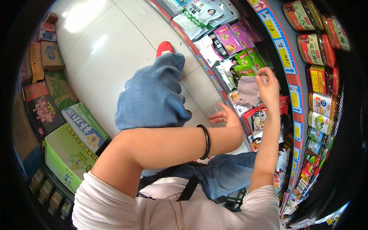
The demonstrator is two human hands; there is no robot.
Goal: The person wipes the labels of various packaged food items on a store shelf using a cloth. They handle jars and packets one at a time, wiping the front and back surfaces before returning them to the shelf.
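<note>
My right hand (268, 86) pinches a mauve-grey cloth (248, 93) that hangs over the lower shelf. Beneath and beside the cloth lie green food packets (244, 67) and a red-edged food packet (256, 119). The fingers of my left hand (227, 116) are apart and hold nothing. That hand is just beside the front edge of the lower shelf; whether it touches the edge, I cannot tell. A black bangle (205, 142) circles the left wrist.
Purple packets (230, 38) and a white bag (198, 17) fill the shelf's farther part. Above it, a price-tagged shelf edge (283, 54) fronts jars (314, 49). Cartons (72, 155) line the left side of the tiled floor (115, 43). My denim-covered leg (152, 92) is between.
</note>
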